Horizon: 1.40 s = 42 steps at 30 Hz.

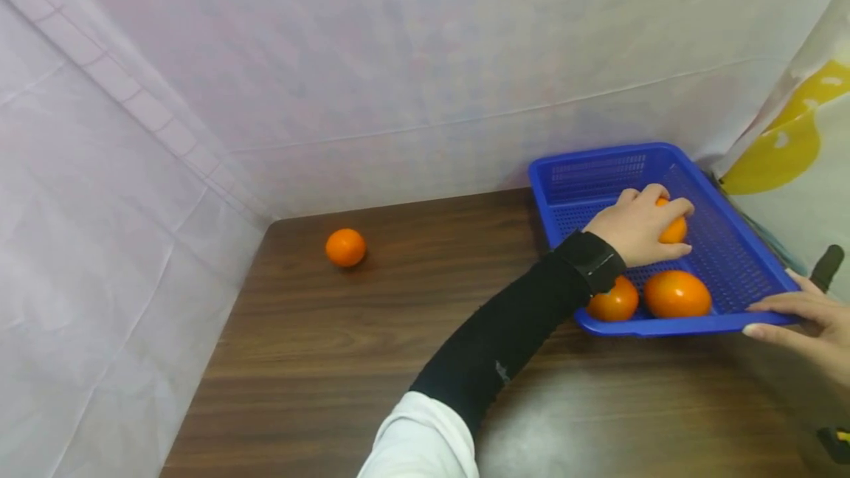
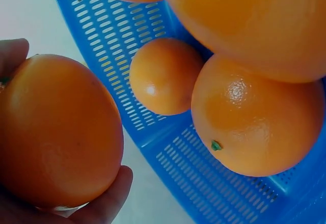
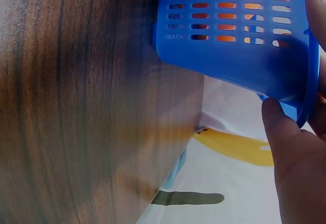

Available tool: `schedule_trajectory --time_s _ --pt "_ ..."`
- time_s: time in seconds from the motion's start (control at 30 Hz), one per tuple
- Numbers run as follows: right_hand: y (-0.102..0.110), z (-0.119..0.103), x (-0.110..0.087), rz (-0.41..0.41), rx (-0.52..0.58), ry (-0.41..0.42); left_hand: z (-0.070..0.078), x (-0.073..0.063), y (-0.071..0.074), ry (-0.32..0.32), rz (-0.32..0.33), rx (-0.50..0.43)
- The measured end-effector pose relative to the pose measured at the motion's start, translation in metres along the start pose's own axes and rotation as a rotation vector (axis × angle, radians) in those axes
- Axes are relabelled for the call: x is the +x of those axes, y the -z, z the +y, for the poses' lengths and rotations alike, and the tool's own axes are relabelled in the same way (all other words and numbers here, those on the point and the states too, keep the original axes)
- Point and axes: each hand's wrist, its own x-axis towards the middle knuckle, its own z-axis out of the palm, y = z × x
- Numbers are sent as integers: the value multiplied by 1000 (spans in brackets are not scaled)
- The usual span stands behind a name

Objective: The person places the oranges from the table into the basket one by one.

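Note:
My left hand [image 1: 640, 226] reaches into a blue plastic basket [image 1: 737, 249], its fingers curled round an orange [image 1: 674, 230]. In the left wrist view, thumb and fingers hold that orange [image 2: 61, 132] at the left, with the basket beyond it. Two more oranges, one [image 1: 677, 293] in plain sight and one [image 1: 614, 299] partly behind the wrist, lie along the basket's near side. My right hand [image 1: 813, 319] grips the basket's near right corner. Seen from the right wrist, the thumb [image 3: 280, 119] lies against the outside of the basket wall.
A single orange [image 1: 346, 248] sits on the brown wooden table [image 1: 319, 360] at the far left. White sheeting [image 1: 398, 94] hangs behind the table and down its left side. Patterned cloth [image 1: 783, 153] with yellow shapes hangs at the right, beside the basket.

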Motion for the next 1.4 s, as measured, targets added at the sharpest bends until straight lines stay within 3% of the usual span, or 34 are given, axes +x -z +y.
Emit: schedule_trajectory --time_s 0.17,0.43,0.67,0.9,1.23,1.4 --pt "2 -4 -1 -24 -47 -65 3 5 -4 14 -5 18" --pt "0 -7 -1 0 21 -25 4 12 -17 37 -47 1" --pt "2 -7 -6 -41 -88 -80 5 16 -31 24 -91 42" --pt "3 -8 -7 -64 -168 -117 5 21 -38 20 -91 25" --pt "4 -10 -5 -53 -144 -107 0 21 -44 59 -131 -61" --pt "4 -9 -6 -54 -141 -104 1 23 -47 74 -132 -31"
